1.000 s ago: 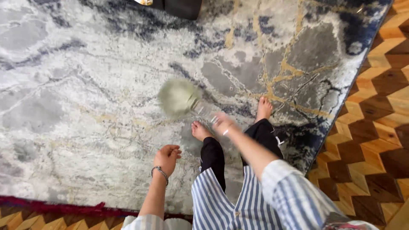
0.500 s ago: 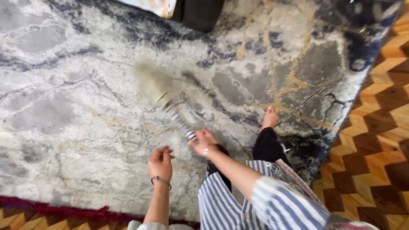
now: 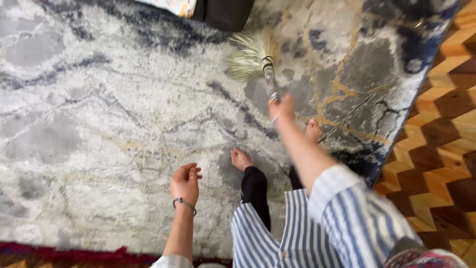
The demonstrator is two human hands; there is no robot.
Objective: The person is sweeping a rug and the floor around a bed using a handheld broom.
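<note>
Ahead, broom (image 3: 253, 57) in right hand (image 3: 281, 105)

Soft even daylight, motion blur throughout

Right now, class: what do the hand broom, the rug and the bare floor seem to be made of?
Hand broom: pale dried straw or grass, matte, fanned bristles bound at a shiny handle.
Rug: woven textile, soft marbled grey-blue pile.
Floor: wood parquet, glossy, in a zigzag pattern.
The right hand grips the broom.
</note>
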